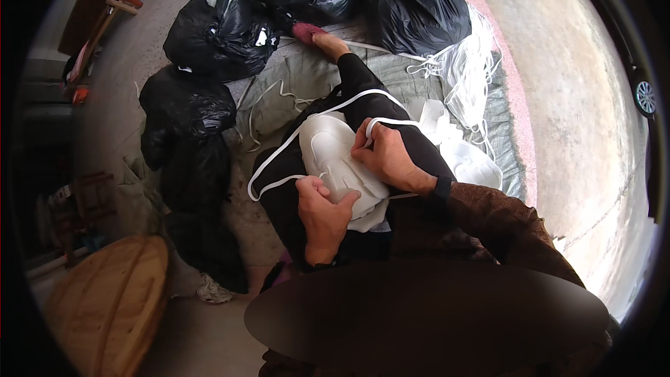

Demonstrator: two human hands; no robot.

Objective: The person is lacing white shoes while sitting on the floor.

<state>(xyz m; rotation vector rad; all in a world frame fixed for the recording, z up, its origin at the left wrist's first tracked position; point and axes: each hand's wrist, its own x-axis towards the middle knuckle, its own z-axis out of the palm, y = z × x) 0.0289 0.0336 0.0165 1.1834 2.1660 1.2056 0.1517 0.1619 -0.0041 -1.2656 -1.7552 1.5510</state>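
A white shoe upper (328,141) lies across my black-trousered lap, toe end pointing away from me. A long white shoelace (283,146) runs in a wide loop over my legs, between my two hands. My right hand (394,160) is closed in a pinch at the upper's right edge, with lace coming from its fingers. On the left side of the upper, my left hand (324,220) has its fingers curled round lace, its thumb resting on the white material. The fingertips of both hands are partly hidden.
Several stuffed black bags (419,10) stand along the far side and left. A bundle of white laces (464,63) hangs at the right, above more white shoe uppers (471,160) on a grey-green tarp (513,139). A round wooden board (112,300) is at lower left.
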